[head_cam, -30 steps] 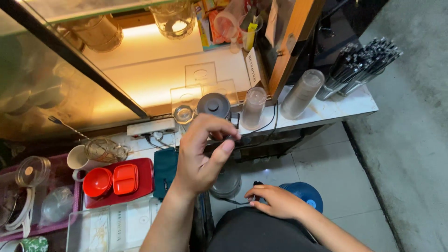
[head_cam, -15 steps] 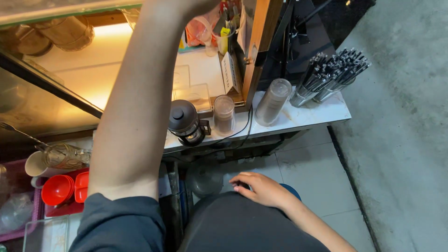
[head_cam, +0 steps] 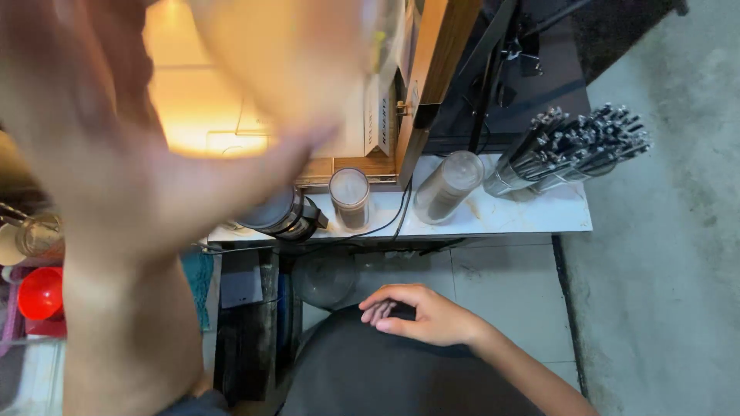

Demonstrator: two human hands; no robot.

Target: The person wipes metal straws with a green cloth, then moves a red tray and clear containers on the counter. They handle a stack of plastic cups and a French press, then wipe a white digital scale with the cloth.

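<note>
My left hand (head_cam: 131,154) is raised close to the camera, large and blurred, and covers the upper left of the view. A pale blurred shape sits at its fingers, and I cannot tell whether the hand holds anything. My right hand (head_cam: 424,316) rests on my dark-clothed lap with its fingers loosely curled and nothing in it. Past the left hand, a black-lidded jar (head_cam: 281,212) and a small glass jar (head_cam: 349,196) stand on the white counter (head_cam: 509,216).
A tall clear container (head_cam: 447,185) and holders of dark straws (head_cam: 570,150) stand on the counter's right part. A wooden post (head_cam: 432,69) rises behind. A red bowl (head_cam: 38,293) lies at far left. A clear bowl (head_cam: 324,277) sits under the counter, with grey floor to the right.
My left hand left the counter by the black-lidded jar, lifted upward, and is now right in front of the camera. My right hand stayed on my lap.
</note>
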